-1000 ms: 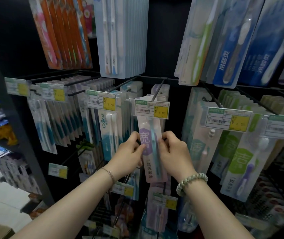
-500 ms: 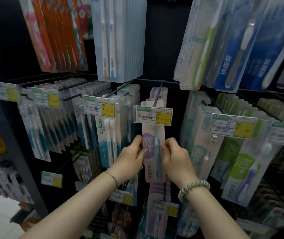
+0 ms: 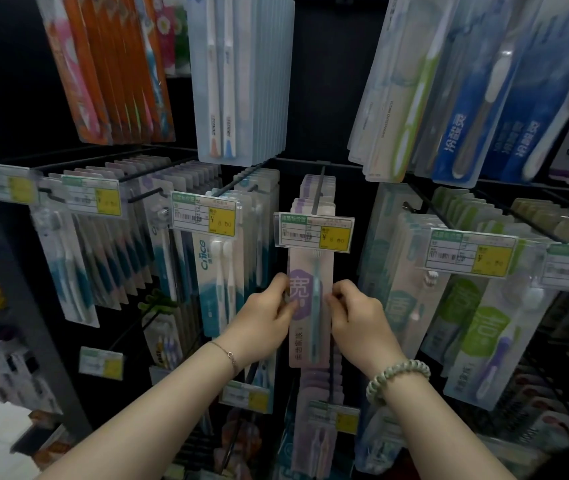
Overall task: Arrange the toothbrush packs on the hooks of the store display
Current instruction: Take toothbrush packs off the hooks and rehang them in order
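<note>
The left hand (image 3: 265, 320) and right hand (image 3: 359, 320) are apart, each pinching 1 side edge of the pink toothbrush pack (image 3: 310, 268) between thumb and fingertips, so the pack hangs upright between them. Its top runs up behind the price tag (image 3: 314, 232) just above the hands, so I cannot tell whether its hole is threaded onto the black hook (image 3: 318, 192).

By my reading, the step in hand is seating or squaring this front pack on that hook. The next move likely calls for sliding it back level along the wire to meet the stack behind (image 3: 307, 188), with both edges kept even so the card does not twist or catch the tag, and then letting go.

That hook carries a short row of matching pink-and-purple packs, well short of full. Just left of the left hand, a fuller hook holds the teal Cnice packs (image 3: 214, 282). Just right of the right hand hang green-label packs (image 3: 400, 296). Above the hands is a dense row of pale blue packs (image 3: 241, 81). Below the hands, a lower hook holds more pink packs (image 3: 314, 386).
</note>
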A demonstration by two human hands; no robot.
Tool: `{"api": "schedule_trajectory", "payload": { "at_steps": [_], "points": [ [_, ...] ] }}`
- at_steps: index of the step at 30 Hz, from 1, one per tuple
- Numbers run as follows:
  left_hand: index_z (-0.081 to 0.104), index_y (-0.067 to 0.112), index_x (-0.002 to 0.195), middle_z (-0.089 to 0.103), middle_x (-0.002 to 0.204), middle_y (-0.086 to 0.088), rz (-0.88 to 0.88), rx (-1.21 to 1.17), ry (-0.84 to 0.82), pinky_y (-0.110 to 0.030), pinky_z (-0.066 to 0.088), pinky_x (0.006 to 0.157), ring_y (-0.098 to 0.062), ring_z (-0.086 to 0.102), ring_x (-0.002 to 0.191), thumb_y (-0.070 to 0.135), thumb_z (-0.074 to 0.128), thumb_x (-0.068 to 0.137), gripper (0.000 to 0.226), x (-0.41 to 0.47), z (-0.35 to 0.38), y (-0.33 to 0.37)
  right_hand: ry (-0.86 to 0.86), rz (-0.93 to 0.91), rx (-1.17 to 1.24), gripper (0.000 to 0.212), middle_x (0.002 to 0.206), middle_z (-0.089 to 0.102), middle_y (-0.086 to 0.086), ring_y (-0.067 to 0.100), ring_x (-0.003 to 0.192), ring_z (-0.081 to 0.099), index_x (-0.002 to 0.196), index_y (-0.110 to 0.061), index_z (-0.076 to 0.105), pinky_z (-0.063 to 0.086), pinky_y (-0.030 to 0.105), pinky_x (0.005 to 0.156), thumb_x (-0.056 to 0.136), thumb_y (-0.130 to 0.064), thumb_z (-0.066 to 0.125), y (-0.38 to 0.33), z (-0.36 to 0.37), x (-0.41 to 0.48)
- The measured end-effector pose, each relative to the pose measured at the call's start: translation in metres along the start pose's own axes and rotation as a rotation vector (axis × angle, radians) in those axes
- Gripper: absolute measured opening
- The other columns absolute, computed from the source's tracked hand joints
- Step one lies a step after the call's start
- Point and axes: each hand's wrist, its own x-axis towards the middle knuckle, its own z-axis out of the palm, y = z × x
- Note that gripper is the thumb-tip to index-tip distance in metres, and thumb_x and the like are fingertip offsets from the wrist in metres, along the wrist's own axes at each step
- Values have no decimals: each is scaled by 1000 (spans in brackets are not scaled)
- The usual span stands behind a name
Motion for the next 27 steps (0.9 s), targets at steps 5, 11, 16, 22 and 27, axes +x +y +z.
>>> {"api": "schedule_trajectory", "payload": {
  "at_steps": [5,11,16,22,27],
  "points": [
    [41,27,107,61,75,-2,-29,103,72,-30,50,60,-13,56,62,26,52,98,14,-9,-8,4,42,32,-54,12,68,60,0,12,57,57,90,-17,54,48,29,53,98,-25,49,-3,1,-6],
    [44,23,101,62,75,-1,7,241,60,-33,51,60,-13,58,61,29,51,98,10,-20,-17,3,86,-32,-273,9,80,60,-8,15,73,59,91,-25,49,51,32,62,95,-33,47,-16,8,-17],
    [45,24,101,58,73,6,35,382,103,-41,54,65,-14,58,67,33,50,97,11,-32,-28,-2,70,-151,-381,13,85,57,-8,17,75,58,93,-25,46,49,33,63,96,-37,43,-36,16,-23],
    [44,27,97,57,78,8,44,465,132,-37,53,66,-17,58,72,35,49,97,9,-50,-51,-14,70,-273,-317,10,86,56,-4,17,72,56,93,-22,48,48,34,61,95,-31,49,-58,37,-31],
    [44,25,97,54,78,9,27,511,172,-37,51,64,-18,56,73,34,48,96,10,-67,-70,-28,28,-319,-305,11,92,54,-3,18,78,57,100,-19,50,50,37,67,97,-29,47,-75,59,-36]
  ]
}}
